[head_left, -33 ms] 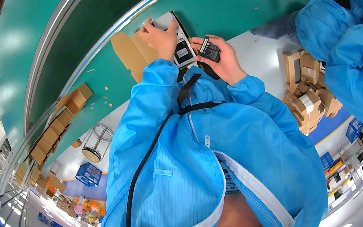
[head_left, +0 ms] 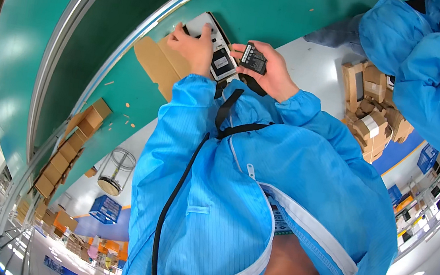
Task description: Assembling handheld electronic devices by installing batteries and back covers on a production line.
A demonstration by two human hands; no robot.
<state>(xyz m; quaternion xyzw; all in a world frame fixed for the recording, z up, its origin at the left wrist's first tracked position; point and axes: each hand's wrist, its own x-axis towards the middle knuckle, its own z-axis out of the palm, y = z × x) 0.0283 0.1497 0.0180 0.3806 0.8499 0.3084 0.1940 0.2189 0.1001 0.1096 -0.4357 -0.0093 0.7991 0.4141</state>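
Observation:
My right hand holds a flat black battery pack with a white label strip, its fingers behind and its face turned up. My left hand is over an open carton, its thumb and fingers apart and bent, with nothing plainly between them. Inside the carton lies a white device with a dark square recess near my body. The carton's brown cardboard flap is folded out to the left, partly beneath my left wrist. My left hand hides part of the device.
The green worktop has a metal rail along it. Small brown boxes stand in a row at lower left, near a round stool. Flattened cartons are piled at right, beside a co-worker's blue sleeve.

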